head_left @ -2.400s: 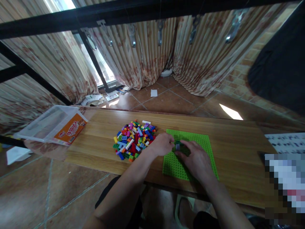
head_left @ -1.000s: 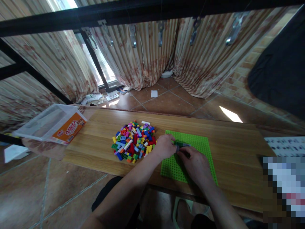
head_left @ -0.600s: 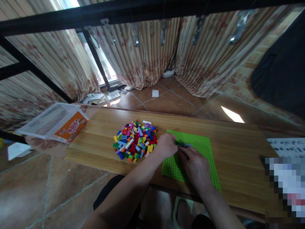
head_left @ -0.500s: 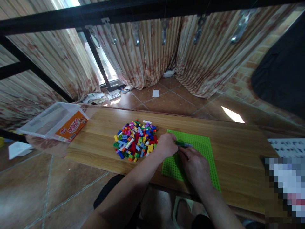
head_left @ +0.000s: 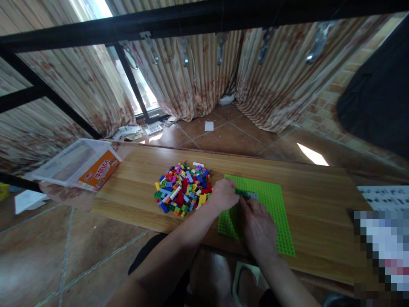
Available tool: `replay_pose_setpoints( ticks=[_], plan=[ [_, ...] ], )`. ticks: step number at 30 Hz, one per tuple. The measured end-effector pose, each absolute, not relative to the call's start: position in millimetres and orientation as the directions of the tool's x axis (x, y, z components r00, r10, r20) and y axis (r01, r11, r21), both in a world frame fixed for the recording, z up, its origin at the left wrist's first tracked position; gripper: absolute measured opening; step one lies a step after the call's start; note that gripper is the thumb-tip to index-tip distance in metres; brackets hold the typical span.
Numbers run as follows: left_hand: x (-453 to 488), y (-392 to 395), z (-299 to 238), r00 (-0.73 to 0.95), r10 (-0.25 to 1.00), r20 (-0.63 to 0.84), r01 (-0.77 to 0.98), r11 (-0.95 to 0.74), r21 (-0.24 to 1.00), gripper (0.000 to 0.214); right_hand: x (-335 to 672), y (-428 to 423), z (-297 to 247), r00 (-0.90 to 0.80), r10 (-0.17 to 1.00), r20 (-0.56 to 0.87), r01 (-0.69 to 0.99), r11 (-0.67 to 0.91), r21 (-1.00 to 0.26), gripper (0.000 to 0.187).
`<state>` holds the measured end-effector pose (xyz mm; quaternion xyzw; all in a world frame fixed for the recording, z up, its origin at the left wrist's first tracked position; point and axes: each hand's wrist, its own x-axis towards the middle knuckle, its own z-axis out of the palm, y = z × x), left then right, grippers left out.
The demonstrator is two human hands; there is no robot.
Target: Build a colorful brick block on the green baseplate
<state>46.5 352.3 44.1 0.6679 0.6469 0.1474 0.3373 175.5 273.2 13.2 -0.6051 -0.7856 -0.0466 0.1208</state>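
A bright green studded baseplate [head_left: 275,192] lies on the wooden bench top, partly covered by both hands. On its upper part is a short row of building bricks [head_left: 252,195], dark green at the left end and grey at the right. My left hand [head_left: 225,194] is closed at the left end of this row, its fingertips against the dark green brick. Just below the row, my right hand [head_left: 258,224] has thumb and fingers pinched together near the left fingertips. Whatever is between the right fingertips is hidden.
A pile of mixed coloured bricks [head_left: 183,187] lies left of the baseplate. At the bench's left end stands a clear plastic box [head_left: 68,164] with an orange label. A black metal rail [head_left: 198,23] with hooks crosses above. Printed sheets [head_left: 383,197] lie at right.
My right hand has shifted slightly down and left, showing more of the grey bricks. My left hand stays at the row's left end. The view has tilted a little.
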Motion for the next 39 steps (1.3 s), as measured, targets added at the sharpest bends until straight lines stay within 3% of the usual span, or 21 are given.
replay_pose_setpoints(
  ticks=[3,8,13,17,21,23,26,30,35,39],
  plan=[
    [48,349,43,0.122,0.97,-0.212,0.776,0.04,0.63,0.029,170,268,13,-0.245,0.939,0.24,0.968,0.25,0.012,0.044],
    [47,343,42,0.116,0.974,-0.196,0.78,0.033,0.625,0.031,169,266,8,-0.25,0.937,0.244,0.964,0.266,-0.032,0.046],
    [43,341,46,0.152,0.967,-0.203,0.769,0.013,0.639,0.033,176,270,3,-0.229,0.922,0.314,0.925,0.306,-0.225,0.04],
    [32,344,53,0.151,0.972,-0.178,0.72,0.016,0.694,0.03,187,280,16,-0.069,0.92,0.387,0.881,0.238,-0.41,0.038],
    [7,358,66,0.114,0.992,-0.056,0.562,-0.018,0.827,0.023,195,290,35,0.053,0.902,0.429,0.814,0.21,-0.542,0.037],
    [-10,365,74,0.002,1.0,0.002,0.403,-0.002,0.915,0.022,194,293,39,0.049,0.902,0.428,0.79,0.228,-0.569,0.035],
    [-35,371,87,-0.218,0.975,0.039,0.176,0.0,0.984,0.018,183,292,40,-0.033,0.912,0.408,0.756,0.29,-0.587,0.033],
    [-61,370,102,-0.374,0.925,0.066,0.025,-0.061,0.998,0.014,161,288,32,-0.194,0.907,0.374,0.715,0.392,-0.579,0.031],
    [-81,365,110,-0.462,0.884,0.07,-0.057,-0.108,0.992,0.02,139,286,20,-0.344,0.893,0.29,0.72,0.449,-0.529,0.027],
    [-88,364,110,-0.467,0.883,0.053,-0.079,-0.102,0.992,0.02,129,295,13,-0.329,0.905,0.27,0.775,0.422,-0.47,0.026]
  ],
)
